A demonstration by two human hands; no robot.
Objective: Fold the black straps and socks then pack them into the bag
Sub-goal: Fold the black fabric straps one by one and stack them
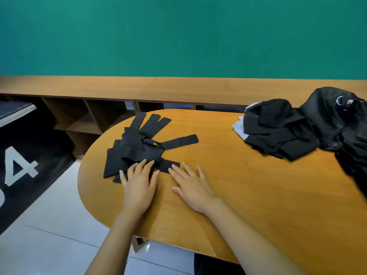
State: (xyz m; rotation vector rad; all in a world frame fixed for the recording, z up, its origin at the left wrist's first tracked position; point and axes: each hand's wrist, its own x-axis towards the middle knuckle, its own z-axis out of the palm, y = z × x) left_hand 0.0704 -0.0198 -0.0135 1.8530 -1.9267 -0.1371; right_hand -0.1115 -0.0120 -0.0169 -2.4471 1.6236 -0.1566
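Grips spread flat, we are pressing the left grip (pixel 139 187) on the straps (pixel 135 149) fanning away ahead; the right grip (pixel 193 188) is touching their near end.

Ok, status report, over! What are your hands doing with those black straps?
Left hand flat on the straps, right hand flat on the table beside them; no grip yet. Straps loose, unfolded. Nothing in the way, over.
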